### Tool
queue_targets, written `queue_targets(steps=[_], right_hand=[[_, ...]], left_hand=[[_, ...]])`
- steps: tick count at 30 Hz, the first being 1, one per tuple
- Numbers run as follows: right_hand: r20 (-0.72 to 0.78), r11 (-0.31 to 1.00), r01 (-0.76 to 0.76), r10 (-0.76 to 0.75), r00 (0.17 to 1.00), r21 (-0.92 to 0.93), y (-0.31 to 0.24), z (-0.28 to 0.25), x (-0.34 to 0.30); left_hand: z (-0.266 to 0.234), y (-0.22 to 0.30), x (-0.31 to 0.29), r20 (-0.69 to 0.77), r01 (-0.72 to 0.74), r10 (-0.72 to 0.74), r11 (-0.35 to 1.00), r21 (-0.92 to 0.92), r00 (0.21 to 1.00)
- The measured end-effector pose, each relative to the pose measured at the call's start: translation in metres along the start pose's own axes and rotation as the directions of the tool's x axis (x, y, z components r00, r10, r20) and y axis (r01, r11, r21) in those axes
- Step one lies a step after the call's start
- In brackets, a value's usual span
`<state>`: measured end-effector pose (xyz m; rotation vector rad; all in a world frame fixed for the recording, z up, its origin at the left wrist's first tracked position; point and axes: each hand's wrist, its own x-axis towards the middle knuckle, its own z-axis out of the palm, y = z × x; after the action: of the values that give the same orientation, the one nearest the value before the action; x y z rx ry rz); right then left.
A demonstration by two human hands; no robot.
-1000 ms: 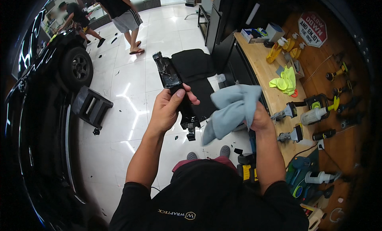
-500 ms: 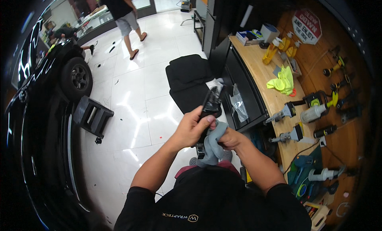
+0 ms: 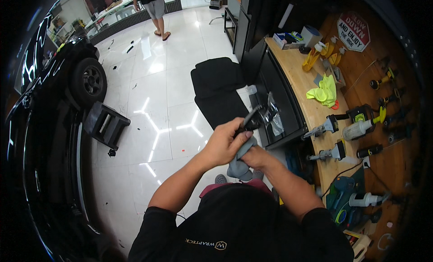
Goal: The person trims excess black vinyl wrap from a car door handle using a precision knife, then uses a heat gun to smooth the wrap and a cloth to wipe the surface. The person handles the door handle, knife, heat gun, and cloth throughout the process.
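In front of my body, my left hand [image 3: 224, 143] is closed round a glossy black piece [image 3: 255, 123], its thumb lying along the near side. The piece tilts up and to the right; its exact kind cannot be made out. Just below, my right hand [image 3: 256, 157] is closed on a grey cloth [image 3: 241, 168], which wraps about the near end of the piece and hangs down toward my waist. The two hands almost touch, and the cloth hides part of my right fingers.
A wooden workbench [image 3: 295, 83] on the right carries spray bottles [image 3: 311, 59], a yellow-green cloth [image 3: 324, 91] and tools. Black mats [image 3: 218, 79] lie on the white floor ahead. Leftward stand a black step stool [image 3: 108, 129] and a black car [image 3: 45, 140]. A person [image 3: 155, 9] is farther off.
The black piece has turned and tipped to the right, and my right hand with the cloth has moved in closer to my left. The person has walked farther away.
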<state>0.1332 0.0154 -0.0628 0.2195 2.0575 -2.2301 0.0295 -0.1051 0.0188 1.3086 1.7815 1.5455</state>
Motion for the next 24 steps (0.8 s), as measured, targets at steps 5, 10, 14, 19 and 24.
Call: queue_targets(steps=[5, 10, 14, 19, 24], right_hand=[[0.258, 0.775, -0.08, -0.11, 0.96, 0.627, -0.032, -0.024, -0.015], [-0.002, 0.901, 0.169, -0.183, 0.983, 0.4, -0.031, -0.025, -0.017], [-0.122, 0.92, 0.298, -0.336, 0.934, -0.254, -0.028, -0.015, -0.016], [-0.157, 0.947, 0.3, -0.316, 0.936, -0.116, -0.026, -0.004, -0.005], [-0.304, 0.899, 0.222, -0.106, 0.947, 0.377, -0.011, 0.0, 0.003]], left_hand=[[-0.035, -0.009, 0.012, -0.264, 0.011, -0.218, 0.79, -0.613, 0.94], [-0.037, -0.025, 0.019, -0.314, -0.033, -0.381, 0.589, -0.808, 0.87], [-0.021, -0.024, 0.019, -0.274, 0.001, -0.433, 0.536, -0.844, 0.859], [-0.009, -0.026, 0.021, -0.292, -0.028, -0.422, 0.531, -0.847, 0.858], [-0.007, -0.034, 0.029, -0.315, -0.043, -0.46, 0.511, -0.859, 0.83]])
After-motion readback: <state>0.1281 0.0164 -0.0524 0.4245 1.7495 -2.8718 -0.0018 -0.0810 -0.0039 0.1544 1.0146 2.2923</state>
